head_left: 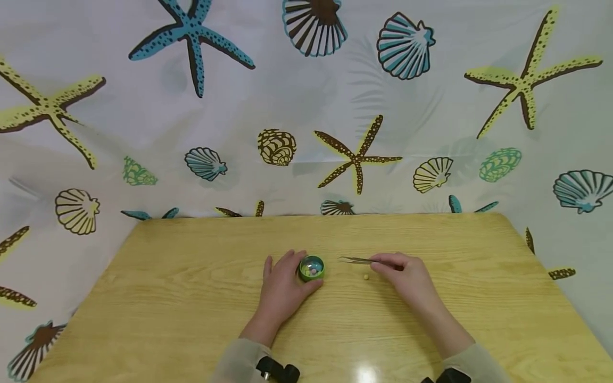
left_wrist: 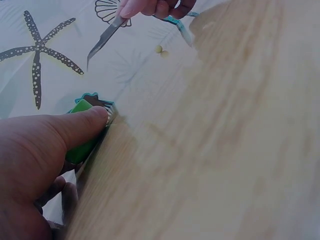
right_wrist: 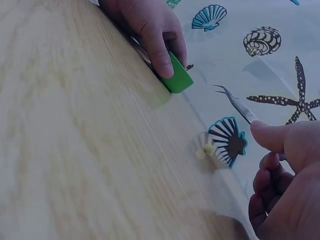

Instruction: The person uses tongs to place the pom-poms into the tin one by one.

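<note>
At table centre: left hand (head_left: 282,290) curls round small green pot (head_left: 312,268) of pastel beads, seemingly steadying it. Right hand (head_left: 407,276) pinches metal tweezers (head_left: 356,260), tips pointing potward, apparently empty. One yellow bead (head_left: 366,276) lies loose between. Wooden table (head_left: 191,319); seashell-print curtain (head_left: 306,106) behind.

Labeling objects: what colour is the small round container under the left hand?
Green, with a teal inside; the container shows best in the head view, gripped by the left hand.

Both forearms wear sheer, pale beige sleeves (head_left: 239,359), and a black camera mount (head_left: 278,371) is strapped at each wrist.
</note>
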The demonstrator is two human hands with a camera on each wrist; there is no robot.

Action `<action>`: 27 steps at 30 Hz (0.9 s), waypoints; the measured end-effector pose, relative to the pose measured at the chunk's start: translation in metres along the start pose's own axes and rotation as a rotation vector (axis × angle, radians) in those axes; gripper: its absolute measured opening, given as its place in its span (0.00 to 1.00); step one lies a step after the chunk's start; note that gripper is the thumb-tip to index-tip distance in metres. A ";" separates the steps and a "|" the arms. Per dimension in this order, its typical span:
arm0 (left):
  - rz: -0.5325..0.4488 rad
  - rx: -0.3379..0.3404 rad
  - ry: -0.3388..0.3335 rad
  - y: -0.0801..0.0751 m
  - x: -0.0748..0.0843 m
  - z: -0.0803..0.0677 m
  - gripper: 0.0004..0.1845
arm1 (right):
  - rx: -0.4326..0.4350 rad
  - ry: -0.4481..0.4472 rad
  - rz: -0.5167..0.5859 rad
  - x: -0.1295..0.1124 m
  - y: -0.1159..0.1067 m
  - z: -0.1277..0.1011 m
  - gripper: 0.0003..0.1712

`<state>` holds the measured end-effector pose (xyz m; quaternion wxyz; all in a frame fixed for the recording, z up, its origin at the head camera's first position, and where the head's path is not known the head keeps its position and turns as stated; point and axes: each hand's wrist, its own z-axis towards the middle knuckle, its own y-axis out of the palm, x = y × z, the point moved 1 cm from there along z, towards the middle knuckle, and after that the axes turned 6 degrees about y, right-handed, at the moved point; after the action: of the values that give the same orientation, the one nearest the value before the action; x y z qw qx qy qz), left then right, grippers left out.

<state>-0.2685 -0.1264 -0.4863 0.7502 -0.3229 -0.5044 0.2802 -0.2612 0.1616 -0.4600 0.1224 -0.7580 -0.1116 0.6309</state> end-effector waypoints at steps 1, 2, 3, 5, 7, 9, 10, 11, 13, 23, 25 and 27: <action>-0.001 0.000 -0.002 0.001 0.000 0.000 0.39 | 0.005 0.014 0.005 0.002 -0.004 -0.002 0.16; -0.003 0.000 -0.002 0.001 0.000 0.001 0.39 | 0.012 0.025 0.005 0.005 -0.008 -0.004 0.16; -0.001 0.002 -0.003 0.001 0.000 0.001 0.39 | 0.018 0.031 0.006 0.007 -0.011 -0.005 0.17; 0.001 0.005 -0.005 0.002 0.000 0.000 0.39 | 0.030 0.042 0.001 0.011 -0.017 -0.008 0.17; 0.001 0.008 -0.004 0.002 -0.001 0.000 0.39 | 0.034 0.038 -0.002 0.015 -0.023 -0.011 0.17; 0.000 0.010 -0.002 0.002 -0.001 -0.001 0.38 | 0.038 0.034 -0.014 0.019 -0.028 -0.013 0.16; -0.004 0.011 0.001 0.003 0.000 0.000 0.38 | 0.039 0.031 -0.021 0.020 -0.030 -0.013 0.17; -0.006 0.010 0.005 0.003 0.000 0.000 0.38 | 0.040 0.025 -0.026 0.022 -0.033 -0.014 0.17; -0.014 0.008 0.015 0.004 0.001 0.001 0.38 | 0.043 0.014 -0.038 0.024 -0.038 -0.014 0.17; -0.008 0.007 -0.001 0.007 0.000 0.001 0.39 | 0.020 -0.060 -0.048 0.030 -0.044 -0.007 0.15; -0.006 0.001 0.000 0.006 -0.001 0.002 0.40 | 0.023 -0.066 -0.050 0.031 -0.043 -0.006 0.15; -0.001 0.002 0.004 0.005 -0.003 0.003 0.40 | 0.024 -0.072 -0.055 0.032 -0.041 -0.004 0.15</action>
<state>-0.2726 -0.1248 -0.4907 0.7516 -0.3226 -0.5026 0.2799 -0.2524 0.2107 -0.4752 0.1446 -0.7298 -0.1292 0.6556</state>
